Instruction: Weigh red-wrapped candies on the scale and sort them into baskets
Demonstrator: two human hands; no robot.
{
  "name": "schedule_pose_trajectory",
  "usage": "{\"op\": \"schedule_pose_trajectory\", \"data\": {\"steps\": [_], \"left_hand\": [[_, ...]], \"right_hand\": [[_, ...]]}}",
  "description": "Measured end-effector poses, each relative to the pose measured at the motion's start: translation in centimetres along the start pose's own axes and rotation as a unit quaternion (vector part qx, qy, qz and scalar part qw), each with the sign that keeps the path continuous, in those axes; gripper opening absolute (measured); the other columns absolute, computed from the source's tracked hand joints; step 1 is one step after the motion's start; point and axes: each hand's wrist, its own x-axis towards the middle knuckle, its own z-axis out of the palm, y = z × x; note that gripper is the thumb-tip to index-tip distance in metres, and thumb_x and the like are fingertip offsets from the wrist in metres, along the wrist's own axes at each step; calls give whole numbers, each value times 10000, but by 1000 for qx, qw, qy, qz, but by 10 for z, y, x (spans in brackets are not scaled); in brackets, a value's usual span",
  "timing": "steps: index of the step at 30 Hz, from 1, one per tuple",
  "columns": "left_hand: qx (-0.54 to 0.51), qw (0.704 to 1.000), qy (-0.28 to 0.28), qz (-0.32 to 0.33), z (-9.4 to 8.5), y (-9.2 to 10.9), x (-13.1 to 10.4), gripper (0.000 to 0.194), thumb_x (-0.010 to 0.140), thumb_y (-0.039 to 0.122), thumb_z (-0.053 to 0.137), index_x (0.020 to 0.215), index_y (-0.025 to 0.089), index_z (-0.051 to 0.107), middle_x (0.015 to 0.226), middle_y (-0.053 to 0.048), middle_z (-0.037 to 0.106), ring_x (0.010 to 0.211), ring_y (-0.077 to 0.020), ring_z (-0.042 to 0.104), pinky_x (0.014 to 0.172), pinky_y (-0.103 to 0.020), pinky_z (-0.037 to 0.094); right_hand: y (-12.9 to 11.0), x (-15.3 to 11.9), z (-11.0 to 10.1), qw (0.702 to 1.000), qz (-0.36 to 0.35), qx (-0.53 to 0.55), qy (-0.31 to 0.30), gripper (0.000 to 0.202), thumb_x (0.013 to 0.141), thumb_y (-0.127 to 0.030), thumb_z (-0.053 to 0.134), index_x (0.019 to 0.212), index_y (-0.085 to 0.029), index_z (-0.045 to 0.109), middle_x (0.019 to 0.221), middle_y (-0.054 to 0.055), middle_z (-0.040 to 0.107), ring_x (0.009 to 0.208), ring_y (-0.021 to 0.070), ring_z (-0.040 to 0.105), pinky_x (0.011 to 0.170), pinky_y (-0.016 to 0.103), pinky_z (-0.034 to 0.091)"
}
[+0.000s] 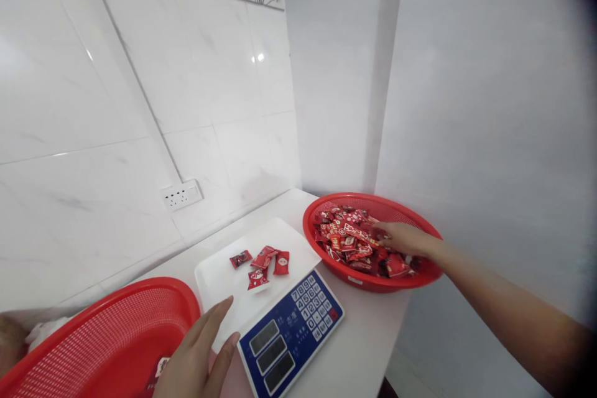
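My right hand is inside the right red plastic basket, with its fingers curled on the small red wrapped candies. One red packet seems to be between the thumb and fingers, which are partly hidden. At the left edge of a white weighing scale, my left hand holds nothing, thumb and fingers apart. Several red wrapped candies lie on the scale's white pan. The scale's blue panel has number keys and dark displays.
A second red basket stands at the lower left, a dark-and-white packet showing in it beside my left hand. Both baskets and the scale are on a white table in a corner. A power socket is on the tiled wall.
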Motion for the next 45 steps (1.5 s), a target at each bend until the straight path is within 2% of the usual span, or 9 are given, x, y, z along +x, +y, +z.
{"op": "schedule_pose_trajectory", "data": {"steps": [5, 10, 14, 22, 27, 31, 36, 40, 45], "left_hand": [[20, 998, -57, 14, -3, -4, 3, 426, 863, 427, 408, 1216, 247, 564, 1220, -43, 639, 1122, -262, 592, 861, -404, 533], [26, 999, -23, -17, -3, 3, -1, 416, 886, 389, 361, 1227, 247, 553, 1224, -49, 633, 1143, -269, 574, 908, -460, 496], [40, 999, -22, -9, -4, 2, -1, 411, 885, 389, 367, 1230, 263, 551, 1231, -46, 629, 1142, -278, 575, 903, -473, 500], [78, 995, -67, 12, -7, -6, 0, 447, 899, 404, 337, 1296, 265, 486, 1299, -44, 579, 1187, -246, 543, 930, -447, 488], [83, 992, -94, -15, -13, 4, -2, 455, 899, 399, 349, 1310, 250, 477, 1282, -67, 591, 1165, -249, 560, 923, -431, 490], [74, 992, -102, -30, -18, 10, -3, 457, 905, 387, 339, 1323, 249, 462, 1303, -72, 571, 1185, -245, 543, 940, -440, 472], [58, 992, -105, -37, -19, 13, -5, 461, 905, 391, 340, 1336, 263, 441, 1348, -51, 533, 1230, -229, 499, 995, -451, 422], [47, 992, -104, -48, -22, 18, -4, 447, 906, 381, 351, 1325, 264, 454, 1334, -55, 545, 1220, -229, 507, 980, -447, 433], [39, 995, -89, -34, -26, 22, -4, 437, 907, 368, 381, 1318, 240, 460, 1311, -80, 562, 1198, -233, 523, 960, -422, 443]], "right_hand": [[-2, 7, 5, 995, -24, -99, 4, 287, 713, -117, 532, 919, -223, 702, 954, 67, 703, 870, 249, 654, 726, 300, 482], [-18, 15, 12, 987, -47, -148, 40, 344, 853, -195, 421, 1119, -215, 639, 1195, 105, 607, 1023, 243, 605, 856, 326, 460], [-27, 14, 26, 976, -80, -205, -1, 331, 781, -365, 597, 1058, -207, 685, 1325, 131, 524, 1210, 322, 479, 944, 413, 434], [-49, 18, 31, 970, -102, -213, 50, 256, 871, -237, 458, 976, -150, 675, 1296, 145, 545, 1218, 282, 468, 983, 411, 402], [-98, -1, 31, 984, -135, -80, 86, 258, 914, -300, 395, 1042, -182, 585, 978, 92, 690, 895, 244, 643, 771, 363, 499], [-140, -23, 49, 968, -243, 9, 55, 167, 868, -328, 505, 938, -205, 594, 920, 66, 678, 844, 226, 634, 732, 345, 507], [-169, -33, 94, 928, -368, 57, 10, 239, 870, -193, 482, 1079, -174, 595, 1121, 115, 630, 1064, 220, 573, 922, 387, 468], [-178, -38, 117, 925, -379, 28, -10, 386, 828, -115, 495, 1203, -170, 567, 1299, 125, 542, 1243, 253, 449, 1019, 441, 402], [-184, -50, 120, 921, -380, 20, -82, 288, 871, -163, 472, 1100, -168, 647, 1081, 105, 670, 1030, 222, 602, 918, 385, 485]]}}
